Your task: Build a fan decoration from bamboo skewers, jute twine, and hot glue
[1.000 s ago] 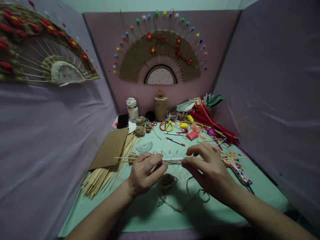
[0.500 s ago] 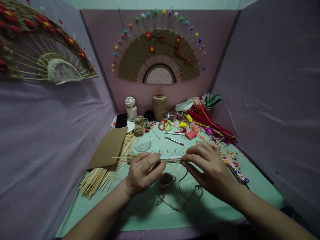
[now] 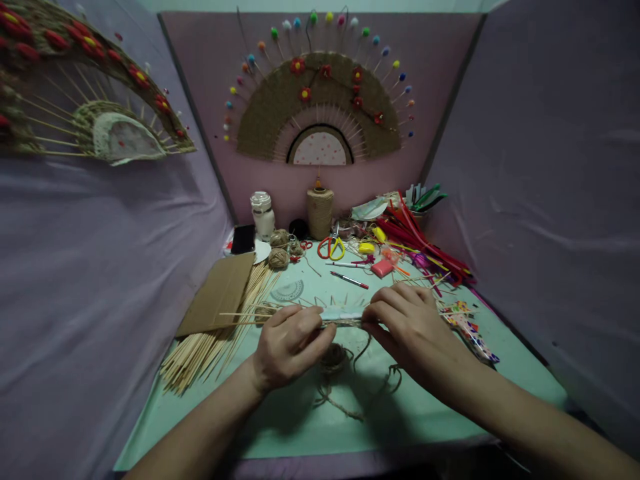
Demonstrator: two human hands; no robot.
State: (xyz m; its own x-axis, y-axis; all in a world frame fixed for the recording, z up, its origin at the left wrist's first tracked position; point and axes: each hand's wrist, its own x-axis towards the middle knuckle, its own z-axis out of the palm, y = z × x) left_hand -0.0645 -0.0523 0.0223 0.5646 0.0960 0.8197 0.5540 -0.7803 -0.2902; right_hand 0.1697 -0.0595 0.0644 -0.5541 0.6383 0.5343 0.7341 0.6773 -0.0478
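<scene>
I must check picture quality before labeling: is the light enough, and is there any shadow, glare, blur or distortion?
Head view: dim light, no glare; left hand and right hand, gripping the stick bundle, cast broad shadows on the green table. Head view: the wide lens stretches the edges, notably the fan on the left wall; the centre looks sharp.

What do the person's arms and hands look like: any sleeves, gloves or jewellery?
The left hand and right hand are ungloved, with no ring, watch or bracelet visible. The left forearm and right forearm are bare to the frame edge; no sleeves show.
</scene>
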